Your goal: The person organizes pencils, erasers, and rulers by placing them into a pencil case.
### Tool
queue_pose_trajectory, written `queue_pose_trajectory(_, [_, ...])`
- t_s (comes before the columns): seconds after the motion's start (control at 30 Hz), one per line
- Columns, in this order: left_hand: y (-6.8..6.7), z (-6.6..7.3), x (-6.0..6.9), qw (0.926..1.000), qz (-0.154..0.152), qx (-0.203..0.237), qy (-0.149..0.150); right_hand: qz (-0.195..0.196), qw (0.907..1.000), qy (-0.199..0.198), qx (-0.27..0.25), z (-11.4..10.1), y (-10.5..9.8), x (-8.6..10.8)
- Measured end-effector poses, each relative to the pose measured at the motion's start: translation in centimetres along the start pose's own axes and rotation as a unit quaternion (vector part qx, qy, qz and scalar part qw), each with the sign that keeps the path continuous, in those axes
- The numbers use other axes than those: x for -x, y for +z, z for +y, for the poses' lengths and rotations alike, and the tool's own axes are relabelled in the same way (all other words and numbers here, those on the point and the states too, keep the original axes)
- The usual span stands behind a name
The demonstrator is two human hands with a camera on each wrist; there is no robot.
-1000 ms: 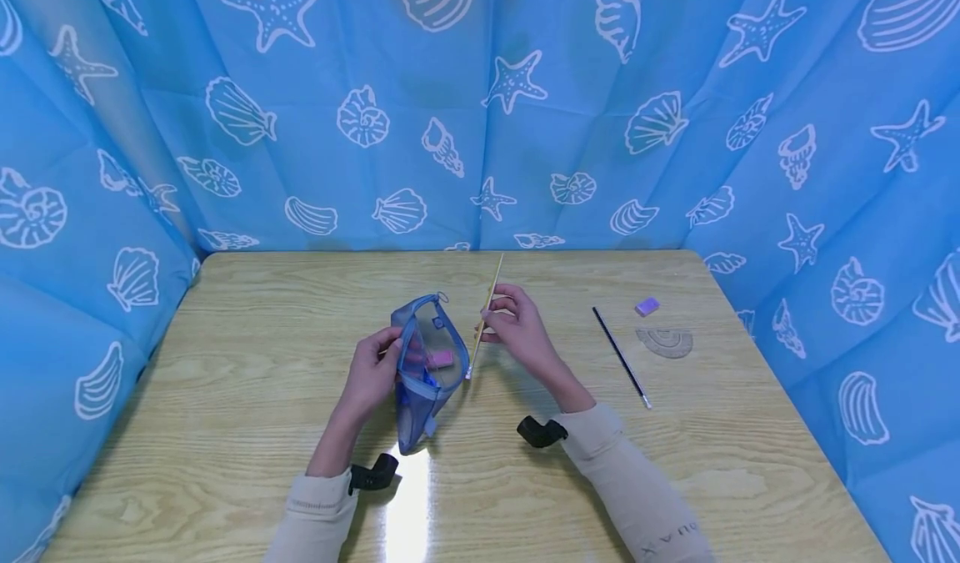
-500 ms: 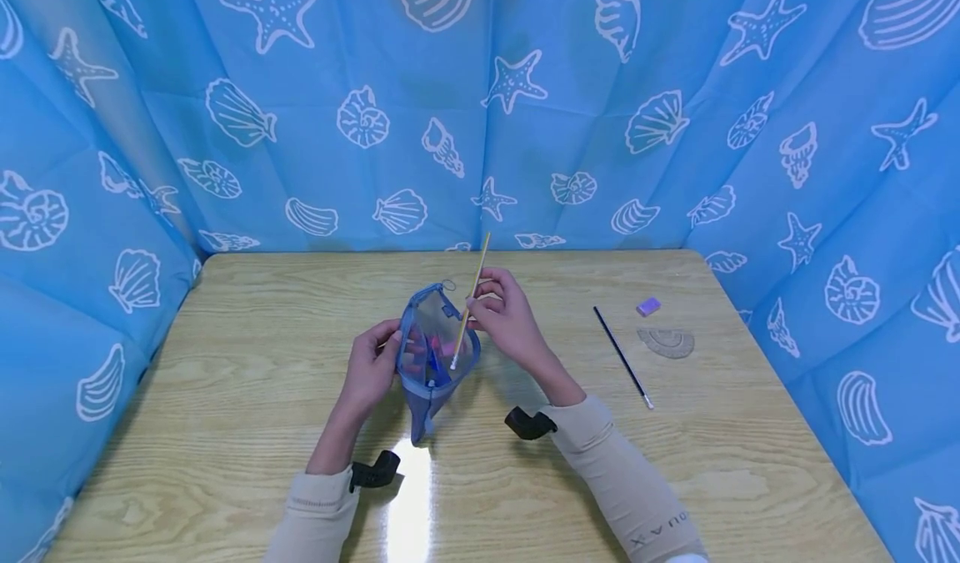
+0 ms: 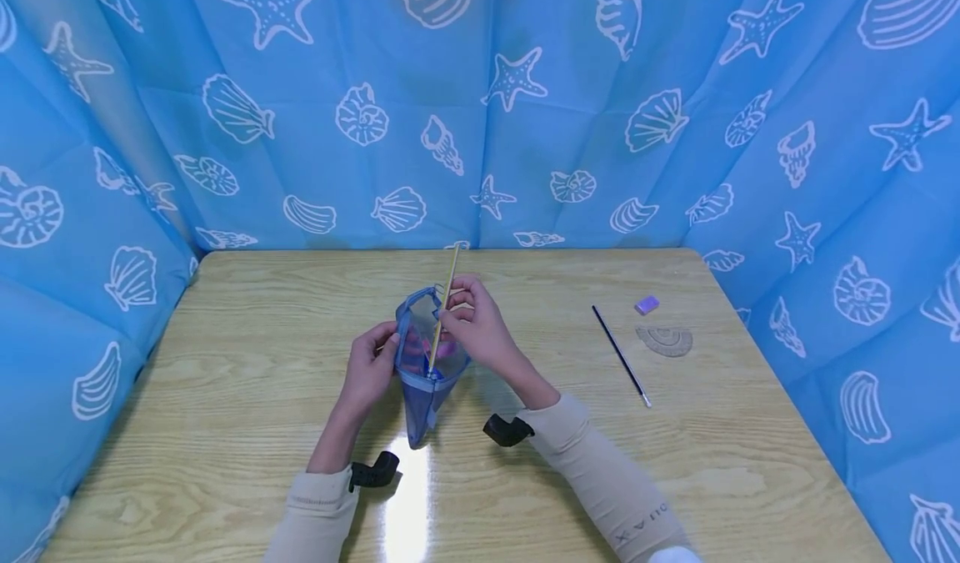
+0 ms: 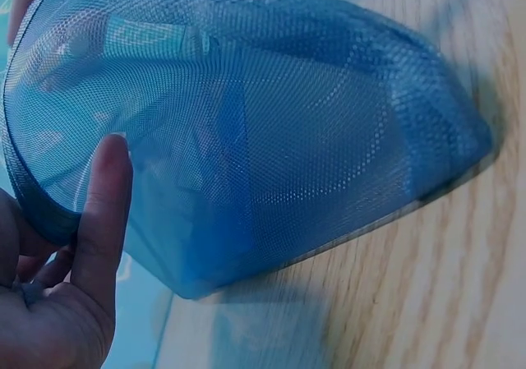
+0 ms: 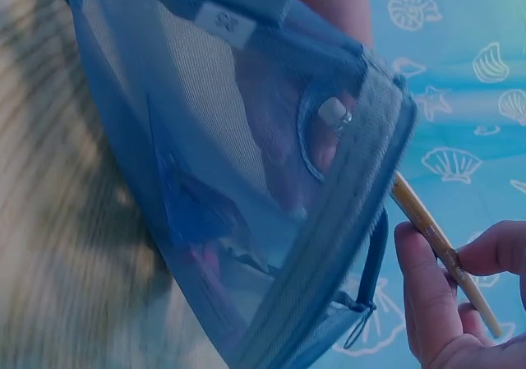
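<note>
- Your left hand (image 3: 372, 363) was pinching the left rim of that blue mesh pouch (image 3: 426, 404), mouth open.
- The yellow pencil (image 3: 437, 340) slanted down, white end inside the pouch, other end poking up past your fingertips.
- Your right hand (image 3: 477, 323) had it pinched between thumb and fingers, roughly mid-shaft.

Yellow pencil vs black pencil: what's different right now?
Color: the yellow pencil has a yellow body; the black pencil a black one.
Support: the yellow pencil is pinched in the right hand; the black pencil lies on the table, untouched.
Place: the yellow pencil's lower end is inside the pouch; the black pencil is wholly outside it.
Shared: both are thin and straight, with a pale end.
</note>
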State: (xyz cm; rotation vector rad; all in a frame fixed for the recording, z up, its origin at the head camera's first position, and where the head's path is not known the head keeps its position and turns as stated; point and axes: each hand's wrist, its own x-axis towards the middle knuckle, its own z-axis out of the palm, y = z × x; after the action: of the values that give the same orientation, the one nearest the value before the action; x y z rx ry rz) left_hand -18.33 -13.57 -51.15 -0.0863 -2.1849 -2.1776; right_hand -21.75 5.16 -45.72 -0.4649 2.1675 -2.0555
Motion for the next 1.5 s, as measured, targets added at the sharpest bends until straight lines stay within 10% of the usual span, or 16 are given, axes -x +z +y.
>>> queue_pose_trajectory(0.5, [0.2,0.3,0.0,0.9968,0.021,-0.075,0.015,-0.016,0.9979,0.062,0.009,0.2,1.1,0.9])
queue_pose_trajectory(1.5, [1.5,0.5,0.0,0.9988,0.024,-0.037,0.021,-0.03,0.9775,0.088,0.189,0.6,1.7,1.3])
